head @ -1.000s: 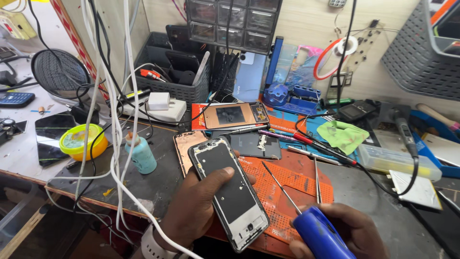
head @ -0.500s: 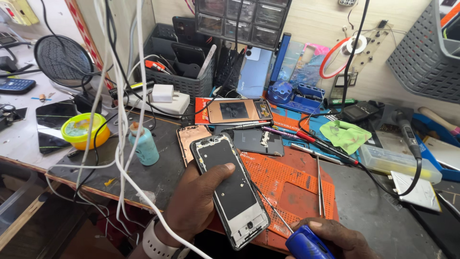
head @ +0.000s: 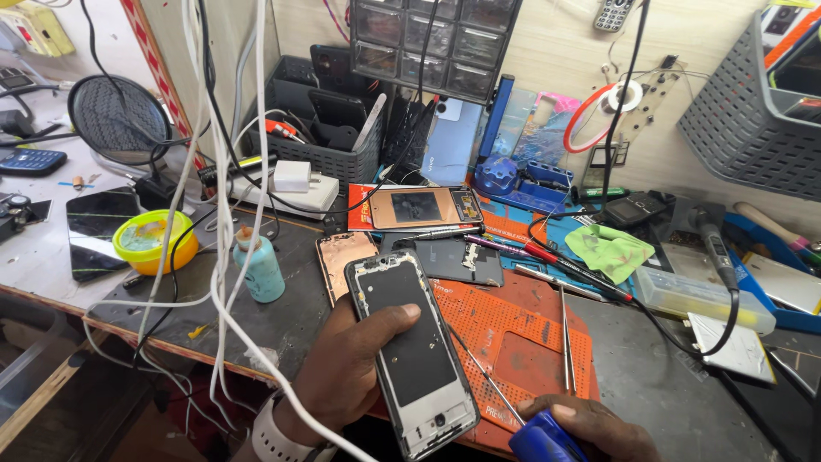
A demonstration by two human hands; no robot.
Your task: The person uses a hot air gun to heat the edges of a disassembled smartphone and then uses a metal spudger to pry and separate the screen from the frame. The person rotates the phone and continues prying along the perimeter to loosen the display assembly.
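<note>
My left hand [head: 346, 372] grips an opened phone frame [head: 412, 351], black inside with a silver rim, tilted over the front edge of an orange work mat [head: 522, 338]. My thumb lies across its upper part. My right hand [head: 590, 428] is closed on the blue handle of a thin screwdriver [head: 540, 441] at the bottom edge; the metal shaft [head: 483, 372] points up left toward the phone frame. A copper-coloured back plate [head: 338, 257] lies on the bench just behind the frame.
White and black cables [head: 218, 214] hang in front at the left. A small teal bottle [head: 259, 267], a yellow bowl [head: 154, 241], a dark phone screen [head: 96, 224], tweezers [head: 564, 338], a green cloth [head: 609, 250], a soldering iron [head: 714, 244] and storage bins [head: 325, 128] crowd the bench.
The view has shifted so the bench sits lower and closer. My right hand with the blue screwdriver has dropped toward the bottom edge. My left hand keeps hold of the phone frame.
</note>
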